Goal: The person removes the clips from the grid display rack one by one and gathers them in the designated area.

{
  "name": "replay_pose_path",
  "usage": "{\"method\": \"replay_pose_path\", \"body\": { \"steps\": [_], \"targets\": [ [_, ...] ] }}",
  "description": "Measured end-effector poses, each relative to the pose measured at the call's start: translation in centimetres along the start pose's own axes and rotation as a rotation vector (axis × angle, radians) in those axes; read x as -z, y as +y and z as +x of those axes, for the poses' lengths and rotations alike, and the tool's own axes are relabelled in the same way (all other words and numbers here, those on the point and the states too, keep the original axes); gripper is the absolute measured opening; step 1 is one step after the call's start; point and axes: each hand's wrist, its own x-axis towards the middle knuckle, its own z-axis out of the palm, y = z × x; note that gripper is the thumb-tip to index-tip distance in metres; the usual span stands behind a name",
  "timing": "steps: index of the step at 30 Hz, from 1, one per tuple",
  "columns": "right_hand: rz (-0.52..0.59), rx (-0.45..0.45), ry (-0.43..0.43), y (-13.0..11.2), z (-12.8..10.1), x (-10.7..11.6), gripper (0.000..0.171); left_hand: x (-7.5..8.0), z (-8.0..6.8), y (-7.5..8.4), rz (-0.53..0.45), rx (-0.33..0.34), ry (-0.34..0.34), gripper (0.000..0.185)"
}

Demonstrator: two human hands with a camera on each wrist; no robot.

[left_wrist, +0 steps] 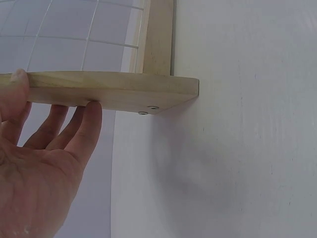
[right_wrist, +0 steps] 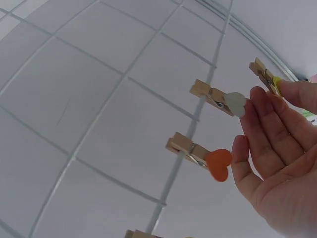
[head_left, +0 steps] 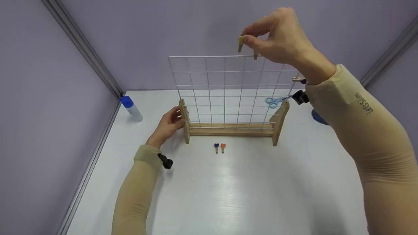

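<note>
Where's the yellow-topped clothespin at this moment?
In the head view, right of centre, the right hand pinches the yellow-topped clothespin just above the wire grid.

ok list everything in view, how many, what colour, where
wire grid: one, white, in the stand
wooden stand: one, light brown, on the table
held clip: one, yellow heart, above the grid's top edge
attached clips: at least three, white, orange, dark purple hearts, grid edges
loose clips: two, dark blue-purple and orange hearts, before the stand
scissors: one, light blue, behind the grid
bottle: one, pale with blue cap, back left
round object: one, blue, right, partly hidden
table: one, white, underneath
walls: three, pale purple, around
wrist cameras: two, black, at the cuffs
sleeves: two, beige, both arms
left hand: one, holding the stand
right hand: one, pinching the held clip
</note>
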Motion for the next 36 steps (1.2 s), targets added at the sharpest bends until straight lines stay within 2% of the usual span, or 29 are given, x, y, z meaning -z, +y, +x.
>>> {"method": "replay_pose_path", "body": {
  "steps": [7,13,21,29,36],
  "targets": [
    [0.043,0.050,0.017,-0.7,-2.0,0.8,0.020,0.0,0.0,0.0,0.007,-0.009,0.002,0.063],
    [0.139,0.067,-0.025,0.0,-4.0,-0.3,0.014,0.0,0.1,0.0,0.017,-0.014,-0.002,0.064],
    [0.172,0.080,-0.120,2.6,-6.8,-3.9,0.012,0.0,0.0,0.2,0.032,-0.012,0.003,0.065],
    [0.252,-0.011,-0.252,4.3,-9.2,-8.1,0.014,0.0,0.0,0.1,0.024,-0.021,0.007,0.066],
    [0.280,-0.052,-0.332,5.8,-11.0,-12.3,0.013,-0.1,0.0,0.2,0.014,-0.036,0.017,0.063]
  ]
}}
